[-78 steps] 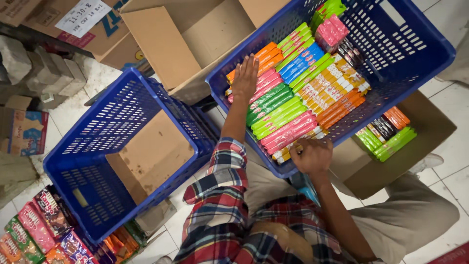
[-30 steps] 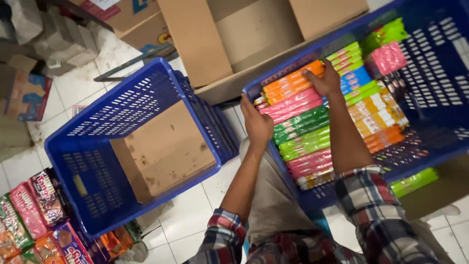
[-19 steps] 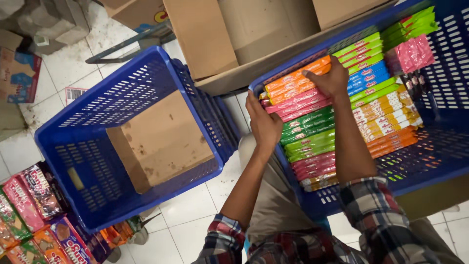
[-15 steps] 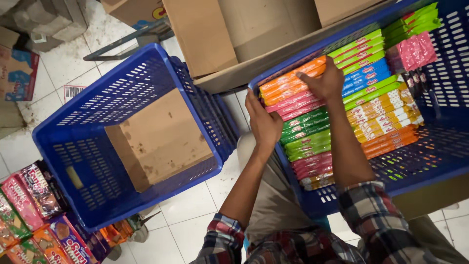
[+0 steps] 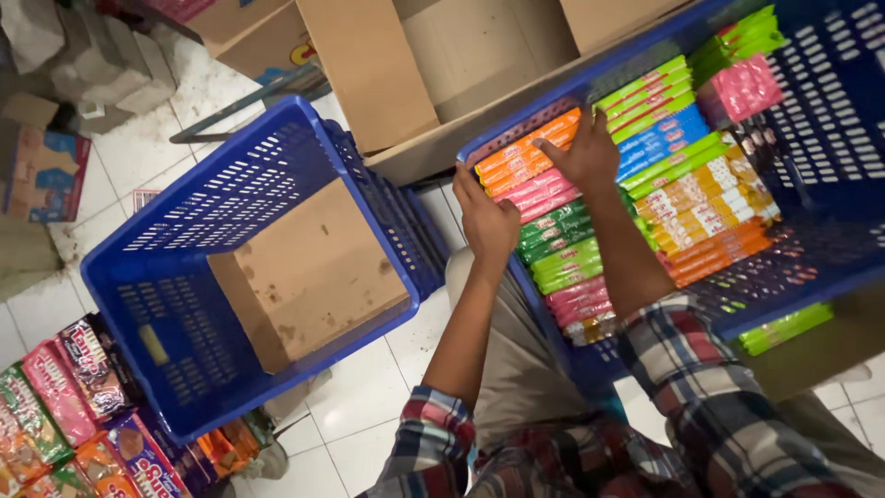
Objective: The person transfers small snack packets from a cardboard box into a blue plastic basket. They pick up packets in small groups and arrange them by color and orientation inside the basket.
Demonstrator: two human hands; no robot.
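Both hands at the near-left corner of a blue crate packed with flat snack packs

The right-hand blue crate (image 5: 830, 120) holds rows of long flat packs standing on edge: orange packs (image 5: 516, 159) at its left corner, then pink packs (image 5: 546, 192), dark green, light green and more pink toward the near edge. The left hand (image 5: 487, 221) sits on the crate's left rim, fingers (image 5: 466, 189) curled against the ends of the orange and pink packs; whether they grip a pack cannot be determined. The right hand (image 5: 585, 157) lies palm down on top of the orange packs, fingers (image 5: 556, 148) spread and flat, not closed on anything. A second blue crate (image 5: 175, 314) stands on the tiled floor (image 5: 369, 397) to the left, a cardboard sheet (image 5: 309, 272) lining its bottom. An open cardboard box (image 5: 433, 65) stands behind both crates
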